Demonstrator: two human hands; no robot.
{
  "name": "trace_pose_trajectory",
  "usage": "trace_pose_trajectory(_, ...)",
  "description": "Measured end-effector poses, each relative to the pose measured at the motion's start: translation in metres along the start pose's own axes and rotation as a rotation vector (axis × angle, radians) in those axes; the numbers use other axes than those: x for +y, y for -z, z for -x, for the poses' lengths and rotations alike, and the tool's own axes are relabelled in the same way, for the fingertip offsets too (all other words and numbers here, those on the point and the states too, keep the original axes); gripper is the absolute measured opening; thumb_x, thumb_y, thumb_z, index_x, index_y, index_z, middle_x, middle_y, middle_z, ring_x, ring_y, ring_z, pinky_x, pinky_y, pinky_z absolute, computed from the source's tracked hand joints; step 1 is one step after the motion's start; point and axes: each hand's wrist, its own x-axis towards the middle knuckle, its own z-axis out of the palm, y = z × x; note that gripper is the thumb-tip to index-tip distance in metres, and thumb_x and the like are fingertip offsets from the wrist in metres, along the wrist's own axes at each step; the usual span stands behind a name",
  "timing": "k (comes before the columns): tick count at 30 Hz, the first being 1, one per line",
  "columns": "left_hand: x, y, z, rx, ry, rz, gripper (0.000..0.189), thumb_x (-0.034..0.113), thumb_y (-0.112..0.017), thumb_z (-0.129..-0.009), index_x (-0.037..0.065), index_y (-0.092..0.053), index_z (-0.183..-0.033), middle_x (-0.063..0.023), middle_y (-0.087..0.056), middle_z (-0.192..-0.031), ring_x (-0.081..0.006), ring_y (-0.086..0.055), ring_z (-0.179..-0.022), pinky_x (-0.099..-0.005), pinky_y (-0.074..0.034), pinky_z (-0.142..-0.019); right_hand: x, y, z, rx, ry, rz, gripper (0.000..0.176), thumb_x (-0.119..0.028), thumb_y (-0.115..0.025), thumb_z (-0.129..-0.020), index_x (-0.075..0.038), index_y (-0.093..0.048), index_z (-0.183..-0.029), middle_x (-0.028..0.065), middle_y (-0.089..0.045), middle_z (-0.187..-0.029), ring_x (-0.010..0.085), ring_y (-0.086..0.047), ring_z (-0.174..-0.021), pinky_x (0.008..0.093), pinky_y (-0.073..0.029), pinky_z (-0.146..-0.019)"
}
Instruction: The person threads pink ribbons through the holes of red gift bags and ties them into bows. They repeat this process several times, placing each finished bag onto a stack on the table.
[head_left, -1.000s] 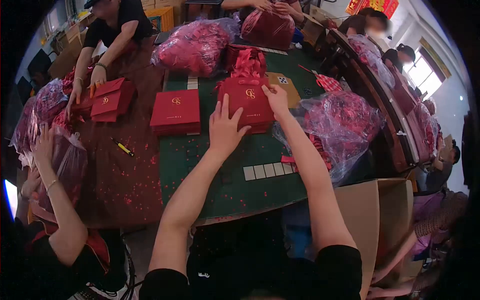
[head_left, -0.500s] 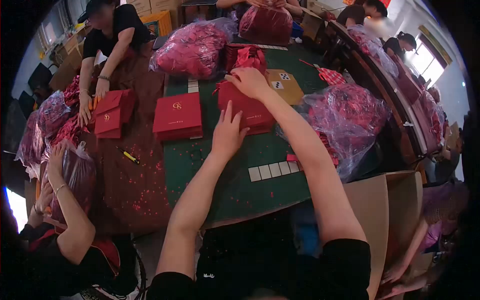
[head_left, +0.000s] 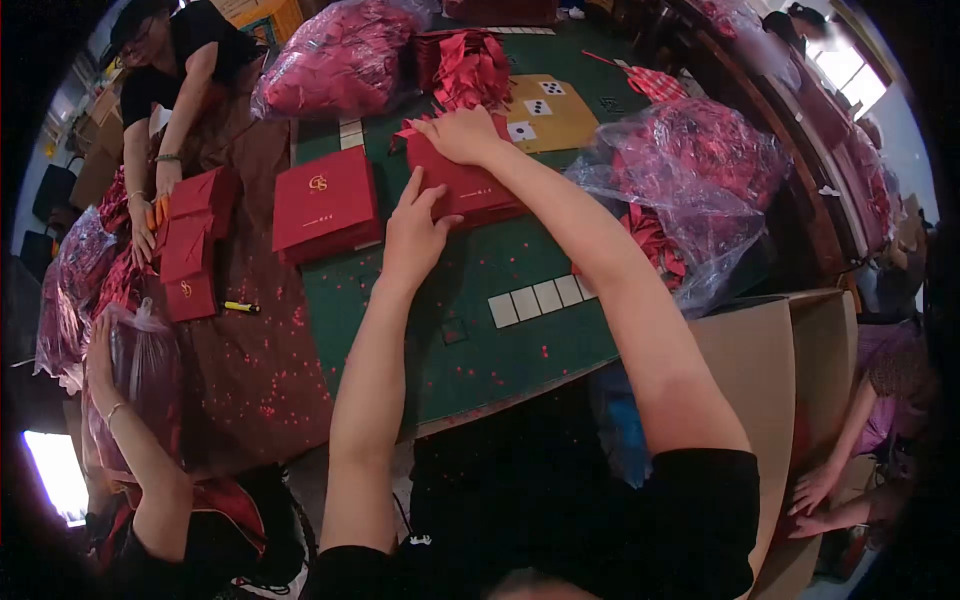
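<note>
My right hand [head_left: 462, 135] lies across the far edge of a stack of red paper gift bags [head_left: 470, 188], fingers stretched left beside their ribbon handles. My left hand [head_left: 413, 235] is open at the near left side of this stack, fingers apart and the index finger against its edge. Left of it sits a second stack of red bags [head_left: 325, 205] with a gold logo on top. Behind my right hand is a heap of red ribbons [head_left: 468, 68]. The right fingertips' undersides are hidden.
A gold board with playing-card-like markings [head_left: 560, 125] lies beyond. Clear plastic sacks of red material [head_left: 345, 60] stand behind, another sack [head_left: 700, 165] at right. A cardboard box [head_left: 750, 370] adjoins the table. Co-workers' hands are at left, near red bags [head_left: 190, 240] and a yellow marker [head_left: 240, 307].
The view has shifted, so the table things appear further left and higher. Both my hands stay at the same stack. Across the table, a co-worker's red bags are spread differently.
</note>
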Motion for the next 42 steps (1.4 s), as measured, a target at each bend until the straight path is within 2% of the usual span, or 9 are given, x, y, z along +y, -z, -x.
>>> trace_pose_trajectory(6, 0.011, 0.002, 0.003, -0.069, 0.026, -0.123, 0.040, 0.027, -0.068, -0.083, 0.002, -0.061, -0.113, -0.0180, -0.043, -0.141, -0.0353, -0.053, -0.118, -0.0413, -0.043, -0.099, -0.002, -0.016, 0.004, 0.115, 0.020, 0.073, 0.042, -0.039, -0.027, -0.098, -0.031, -0.058, -0.126, 0.0073, -0.068, -0.102, 0.0280, -0.062, -0.096, 0.0481, -0.042, -0.081)
trace_pose_trajectory(8, 0.004, -0.008, 0.000, 0.095, -0.232, -0.400, 0.042, 0.030, -0.062, -0.089, 0.002, -0.057, -0.119, -0.0159, -0.045, -0.140, -0.0343, -0.041, -0.130, -0.0421, -0.032, -0.108, -0.002, -0.025, 0.009, 0.189, 0.034, 0.048, 0.041, -0.037, -0.029, -0.098, -0.028, -0.061, -0.123, 0.0054, -0.068, -0.100, 0.0256, -0.061, -0.093, 0.0457, -0.042, -0.078)
trace_pose_trajectory(9, 0.000, -0.015, -0.002, -0.031, -0.115, -0.319, 0.044, 0.028, -0.054, -0.093, 0.002, -0.049, -0.128, -0.0169, -0.044, -0.141, -0.0345, -0.034, -0.135, -0.0442, -0.024, -0.113, -0.001, -0.028, 0.009, 0.250, 0.054, 0.074, 0.040, -0.036, -0.030, -0.098, -0.027, -0.062, -0.121, 0.0043, -0.068, -0.100, 0.0253, -0.061, -0.091, 0.0456, -0.041, -0.077)
trace_pose_trajectory(20, 0.000, -0.030, -0.003, 0.029, -0.209, -0.584, 0.043, 0.027, -0.049, -0.092, 0.005, -0.051, -0.129, -0.0167, -0.049, -0.135, -0.0341, -0.043, -0.128, -0.0448, -0.033, -0.106, -0.008, -0.030, 0.010, 0.898, 0.117, 0.064, 0.037, -0.042, -0.052, -0.090, -0.008, -0.061, -0.103, 0.0101, -0.063, -0.096, 0.0280, -0.056, -0.098, 0.0540, -0.035, -0.092)
trace_pose_trajectory(23, 0.000, -0.024, -0.015, 0.063, -0.300, -0.664, 0.042, 0.030, -0.053, -0.086, 0.005, -0.058, -0.120, -0.0162, -0.059, -0.122, -0.0329, -0.053, -0.117, -0.0475, -0.034, -0.105, -0.010, -0.001, 0.018, 0.860, 0.233, 0.004, 0.041, -0.043, -0.051, -0.092, -0.007, -0.056, -0.112, 0.0105, -0.060, -0.106, 0.0280, -0.054, -0.103, 0.0518, -0.032, -0.099)
trace_pose_trajectory(30, 0.038, 0.014, -0.045, -0.008, -0.373, -0.712, 0.027, 0.028, -0.054, -0.086, 0.007, -0.063, -0.100, -0.0109, -0.063, -0.104, -0.0300, -0.058, -0.103, -0.0469, -0.042, -0.090, 0.007, 0.073, 0.062, 1.138, -0.157, -0.513, 0.034, -0.035, -0.053, -0.094, -0.006, -0.051, -0.111, 0.0114, -0.060, -0.102, 0.0320, -0.055, -0.097, 0.0464, -0.038, -0.085)
trace_pose_trajectory(34, 0.045, 0.023, -0.052, 0.100, -0.476, -0.673, 0.035, 0.028, -0.055, -0.087, 0.007, -0.058, -0.115, -0.0106, -0.062, -0.108, -0.0288, -0.057, -0.105, -0.0456, -0.044, -0.089, 0.015, 0.087, 0.111, 1.225, -0.192, -0.666, 0.030, -0.031, -0.055, -0.094, -0.004, -0.052, -0.108, 0.0117, -0.060, -0.095, 0.0311, -0.057, -0.088, 0.0421, -0.043, -0.077)
trace_pose_trajectory(36, 0.042, 0.036, -0.054, 0.238, -0.440, -0.588, 0.040, 0.031, -0.055, -0.089, 0.007, -0.055, -0.121, -0.0113, -0.060, -0.115, -0.0291, -0.055, -0.109, -0.0458, -0.043, -0.093, 0.011, 0.088, 0.144, 1.228, -0.228, -0.768, 0.029, -0.029, -0.055, -0.094, -0.003, -0.052, -0.107, 0.0124, -0.059, -0.094, 0.0307, -0.057, -0.086, 0.0406, -0.044, -0.076)
trace_pose_trajectory(42, -0.008, 0.082, -0.010, -0.106, 0.333, -0.791, 0.089, 0.075, -0.040, -0.082, 0.013, -0.030, -0.146, -0.0222, -0.028, -0.149, -0.0444, -0.024, -0.137, -0.0621, -0.014, -0.109, -0.045, 0.068, 0.250, 0.767, -0.108, -1.281, 0.032, -0.021, -0.052, -0.097, -0.001, -0.044, -0.121, 0.0090, -0.057, -0.097, 0.0148, -0.057, -0.084, 0.0289, -0.046, -0.077)
